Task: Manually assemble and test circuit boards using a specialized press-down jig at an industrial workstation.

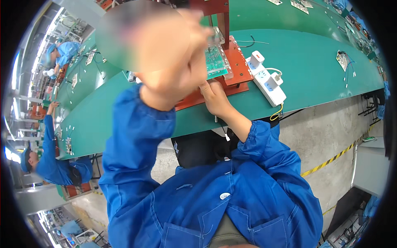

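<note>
My left hand [173,62] is raised in front of a red-brown test fixture [240,68], closed like a fist. Part of it is smeared, and what it grips is hidden. A green circuit board [216,62] lies in the fixture, with clear plastic pieces around its edge. My right hand [216,99] is at the fixture's front edge below the board, its thumb and fingers curled in. Whatever those fingers hold is hidden. Below this hand hangs a dark wire with a white connector [227,137].
A white power strip [266,82] with plugs stands right of the fixture on the green table [306,70]. Farther right lies a board with wires [342,62]. Co-workers in blue sit at the left, one person [58,161] nearer. Yellow-black tape [331,159] marks the floor.
</note>
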Demonstrator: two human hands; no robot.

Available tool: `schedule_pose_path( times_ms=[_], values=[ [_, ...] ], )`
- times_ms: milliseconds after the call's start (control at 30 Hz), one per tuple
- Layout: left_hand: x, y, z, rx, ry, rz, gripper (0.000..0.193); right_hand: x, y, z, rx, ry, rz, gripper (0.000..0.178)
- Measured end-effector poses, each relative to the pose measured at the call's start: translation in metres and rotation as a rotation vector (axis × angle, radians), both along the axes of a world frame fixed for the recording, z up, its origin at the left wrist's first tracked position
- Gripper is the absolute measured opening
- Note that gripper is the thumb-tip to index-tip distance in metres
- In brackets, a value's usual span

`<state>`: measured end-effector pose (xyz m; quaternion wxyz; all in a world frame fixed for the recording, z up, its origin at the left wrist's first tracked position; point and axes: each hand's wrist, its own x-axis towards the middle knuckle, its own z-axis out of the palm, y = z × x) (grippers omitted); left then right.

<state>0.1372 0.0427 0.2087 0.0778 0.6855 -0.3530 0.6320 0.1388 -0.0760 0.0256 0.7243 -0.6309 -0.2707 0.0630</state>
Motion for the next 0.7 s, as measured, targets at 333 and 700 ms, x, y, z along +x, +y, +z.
schedule_pose_path(
  times_ms=[333,700],
  values=[
    [-0.168,0.022,-0.109,-0.474,0.55,0.504,0.038,-0.048,-0.034,0.017,-0.474,-0.255,-0.119,0.045],
    [-0.219,0.05,-0.189,-0.813,1.007,0.893,0.081,-0.101,0.01,0.009,-0.4,-0.624,0.025,0.025]
  ],
)
